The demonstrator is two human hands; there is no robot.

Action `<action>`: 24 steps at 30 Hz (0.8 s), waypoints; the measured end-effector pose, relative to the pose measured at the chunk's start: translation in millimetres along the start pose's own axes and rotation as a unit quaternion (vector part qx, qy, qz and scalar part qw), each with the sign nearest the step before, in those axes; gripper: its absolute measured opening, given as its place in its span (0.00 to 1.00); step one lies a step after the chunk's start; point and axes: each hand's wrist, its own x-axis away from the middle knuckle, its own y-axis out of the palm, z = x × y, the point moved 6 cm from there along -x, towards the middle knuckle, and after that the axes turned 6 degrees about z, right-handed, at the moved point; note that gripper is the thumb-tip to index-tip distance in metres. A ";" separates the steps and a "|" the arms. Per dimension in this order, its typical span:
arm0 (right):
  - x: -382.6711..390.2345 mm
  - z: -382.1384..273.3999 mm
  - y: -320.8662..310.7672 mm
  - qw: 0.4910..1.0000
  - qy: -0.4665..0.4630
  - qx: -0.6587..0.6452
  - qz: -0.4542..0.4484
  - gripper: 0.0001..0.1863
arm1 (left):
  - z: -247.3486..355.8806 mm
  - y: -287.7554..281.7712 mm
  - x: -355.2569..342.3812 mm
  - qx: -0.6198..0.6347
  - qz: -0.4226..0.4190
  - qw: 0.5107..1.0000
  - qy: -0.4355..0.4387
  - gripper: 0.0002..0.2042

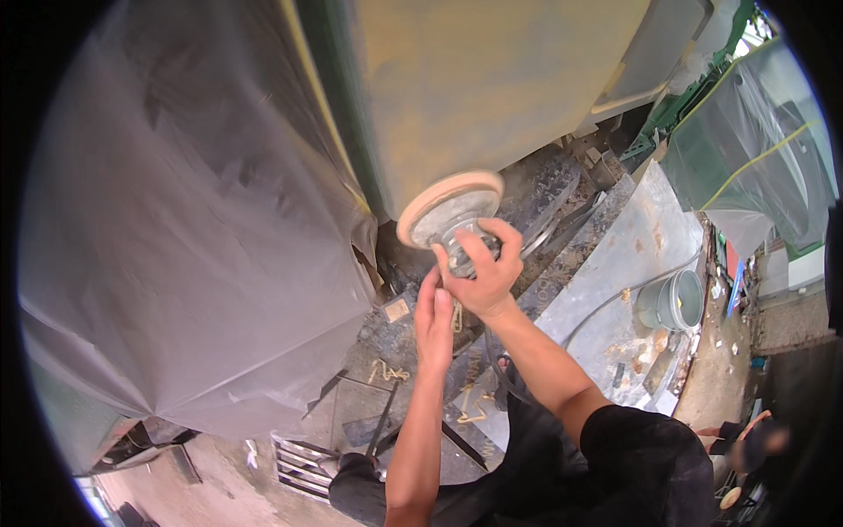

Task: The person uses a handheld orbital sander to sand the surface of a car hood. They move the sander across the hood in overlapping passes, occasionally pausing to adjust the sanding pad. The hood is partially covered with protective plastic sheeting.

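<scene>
A disc sander (452,207) with a wide round pad is raised before a yellowish panel (492,79), the pad's rim close to the panel's lower edge. Whether the pad touches the panel I cannot tell. My right hand (481,268) is closed round the metal body of the sander, thumb and fingers curled over it. My left hand (435,321) is just below, closed at the tool's lower end with its fingers pointing up; part of its grip is hidden. A dark hose (494,360) hangs down from the sander beside my right forearm.
Translucent plastic sheeting (193,228) covers the left side. A metal sheet (606,281) lies on the floor at right with a grey-green bucket (679,300) on it. A slatted metal grate (303,470) lies near my leg. Another person (746,448) is at the lower right.
</scene>
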 end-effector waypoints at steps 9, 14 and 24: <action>26.2 -19.6 17.1 0.998 0.054 -0.012 0.038 0.19 | 20.9 -5.7 -30.2 0.001 -0.004 0.999 0.035 0.28; 18.6 -21.9 22.9 0.997 0.046 -0.012 0.063 0.18 | 36.1 -5.2 -43.0 -0.021 -0.026 0.994 0.100 0.28; -20.1 -36.5 20.5 0.998 0.042 -0.031 0.042 0.25 | 79.1 1.2 -45.4 -0.086 -0.007 0.989 0.118 0.26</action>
